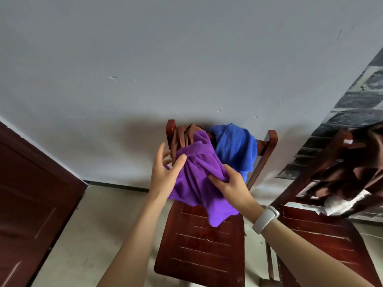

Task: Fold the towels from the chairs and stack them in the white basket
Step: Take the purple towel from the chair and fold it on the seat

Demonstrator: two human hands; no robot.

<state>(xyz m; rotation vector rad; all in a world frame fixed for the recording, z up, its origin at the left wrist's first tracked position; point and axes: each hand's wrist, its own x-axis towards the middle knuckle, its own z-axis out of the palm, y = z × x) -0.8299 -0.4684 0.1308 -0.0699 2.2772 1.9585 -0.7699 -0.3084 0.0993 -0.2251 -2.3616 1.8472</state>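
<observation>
A: Purple towel (196, 172) is off the backrest of the near chair (199, 245), hanging bunched over the front of the seat, held w/ both hands.

B: Grip?

A: Right hand (230, 183) pinches a fold on the towel's right side, fingers curled into the cloth. Left hand (165, 172) is on the left edge, thumb on the hem on top, fingers spread loose behind. More a touch than a clamp, I'd say.

B: So which step?

A: Pick-up stage, I reckon; no fold made yet. Next move needs the left hand to close on a corner, then both hands pull apart to spread the cloth flat before halving it.

B: What else on the chairs?

A: Blue towel (234, 148) draped on the backrest just beside the purple one, brown towel (184, 135) behind it on the left post. 2nd chair (323, 235) to the right has dark cloths (348, 172) on its back, blurred. White basket not in view.

B: Room?

A: Wall (145, 59) close behind the chairs, brown door (31, 193) on the left. Open floor (99, 235) on the left side of the near chair, so pull back toward the body, not forward.
</observation>
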